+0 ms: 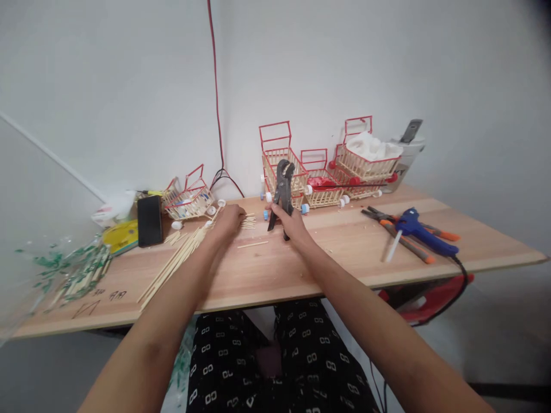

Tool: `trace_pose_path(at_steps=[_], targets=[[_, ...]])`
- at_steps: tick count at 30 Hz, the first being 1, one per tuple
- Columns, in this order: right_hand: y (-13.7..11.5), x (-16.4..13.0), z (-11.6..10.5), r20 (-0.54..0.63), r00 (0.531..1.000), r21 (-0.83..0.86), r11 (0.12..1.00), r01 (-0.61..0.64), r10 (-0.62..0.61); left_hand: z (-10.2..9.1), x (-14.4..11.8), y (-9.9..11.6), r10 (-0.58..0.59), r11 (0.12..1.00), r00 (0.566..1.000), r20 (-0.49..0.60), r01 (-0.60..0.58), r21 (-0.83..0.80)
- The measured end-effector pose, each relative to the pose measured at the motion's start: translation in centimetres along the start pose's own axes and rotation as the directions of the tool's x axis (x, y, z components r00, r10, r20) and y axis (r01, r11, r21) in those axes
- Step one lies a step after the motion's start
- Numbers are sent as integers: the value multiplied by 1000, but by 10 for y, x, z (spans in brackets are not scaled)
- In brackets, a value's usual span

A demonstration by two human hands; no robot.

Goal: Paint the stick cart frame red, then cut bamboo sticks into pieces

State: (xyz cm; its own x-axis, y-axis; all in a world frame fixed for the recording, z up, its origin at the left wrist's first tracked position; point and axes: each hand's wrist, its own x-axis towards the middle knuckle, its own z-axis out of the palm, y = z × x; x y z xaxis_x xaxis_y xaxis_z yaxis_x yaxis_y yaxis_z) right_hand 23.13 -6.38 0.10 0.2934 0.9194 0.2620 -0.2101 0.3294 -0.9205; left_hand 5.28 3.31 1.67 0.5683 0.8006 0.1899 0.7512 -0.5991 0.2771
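Two bare arms reached out over dark trousers [275, 361] to a wooden table [301, 269]; one short stick [252, 245] lay on the table between the arms. The left hand [227, 221] was curled down with its fingers on a small pile of cut sticks [248, 221]; I could not tell if it gripped any. A bundle of long sticks [172, 264] lay just beside that wrist. The right hand [293, 222] was wrapped tight around the handles of the pliers [282, 192]; the pliers stood up with the jaws a little apart. Off to the right lay a blue glue gun [419, 229]. At the back, by the wall, stood little carts [327, 172] made of sticks; a black phone [149, 220] lay far left.
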Motion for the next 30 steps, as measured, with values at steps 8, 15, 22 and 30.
trace_pose_path(at_steps=[8, 15, 22, 30], targets=[[-2, 0, -1, 17, 1000, -68, 998, 3, -2, 1, 8, -3, 34, 996, 999, -7, -33, 78], [0, 0, -1, 22, 1000, -49, 999, 10, -9, 0, -1, 0, 68, 997, 995, -75, -66, 28], [1, 1, -2, 35, 999, -34, 999, 13, -12, -9, -11, 2, 21, 999, 990, -138, -28, -43], [-3, -2, 0, 16, 1000, -70, 998, 2, -1, -8, -74, 29, 23, 999, 999, -26, -24, -34]])
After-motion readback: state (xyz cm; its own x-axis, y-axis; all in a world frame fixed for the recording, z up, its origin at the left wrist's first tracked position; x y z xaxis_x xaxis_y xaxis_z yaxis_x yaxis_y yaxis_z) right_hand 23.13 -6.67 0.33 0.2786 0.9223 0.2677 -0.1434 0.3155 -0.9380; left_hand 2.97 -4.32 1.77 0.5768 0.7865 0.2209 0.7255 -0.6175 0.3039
